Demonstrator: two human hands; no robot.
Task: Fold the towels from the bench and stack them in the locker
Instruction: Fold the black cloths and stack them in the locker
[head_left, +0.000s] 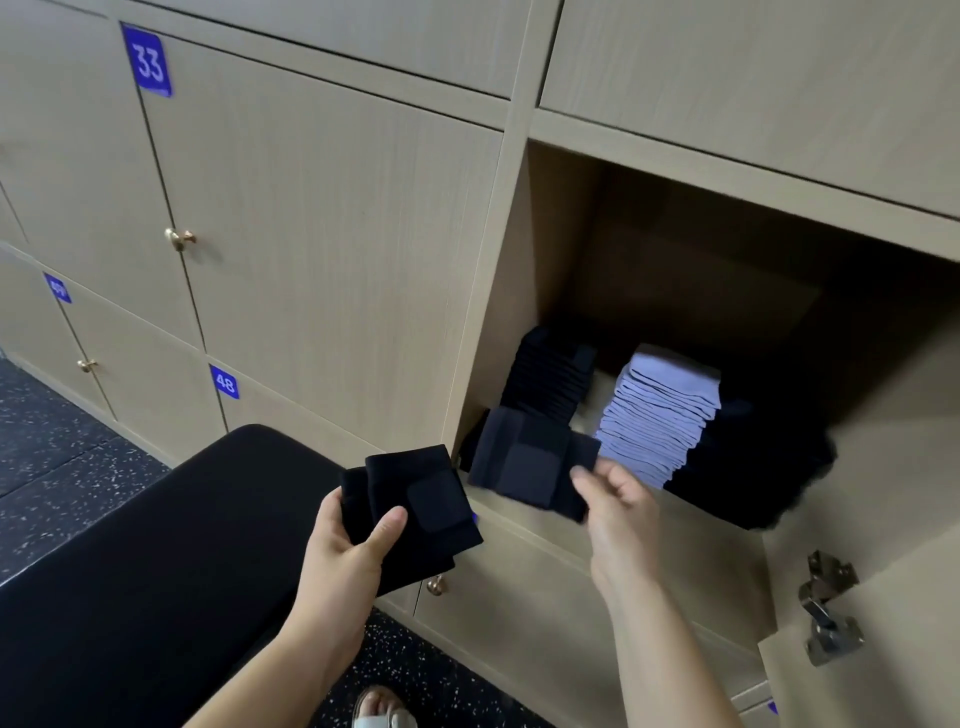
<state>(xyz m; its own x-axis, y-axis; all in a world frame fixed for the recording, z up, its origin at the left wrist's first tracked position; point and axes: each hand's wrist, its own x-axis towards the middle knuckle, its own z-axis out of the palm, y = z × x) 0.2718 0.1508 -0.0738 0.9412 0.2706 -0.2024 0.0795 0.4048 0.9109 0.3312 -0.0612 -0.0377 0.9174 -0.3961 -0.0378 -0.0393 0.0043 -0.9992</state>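
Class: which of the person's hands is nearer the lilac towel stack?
Right. The right hand, pinching a dark towel, is just in front of the lilac stack; the left hand, holding dark towels, is farther left, by the bench.

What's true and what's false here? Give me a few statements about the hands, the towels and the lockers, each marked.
1. The left hand holds folded black towels. True.
2. The right hand is empty. False: it pinches a folded dark towel at the open locker mouth.
3. A lavender towel stack sits inside the open locker. True.
4. Door 33 stands open. False: it is closed.
5. The bench is white. False: it is black.
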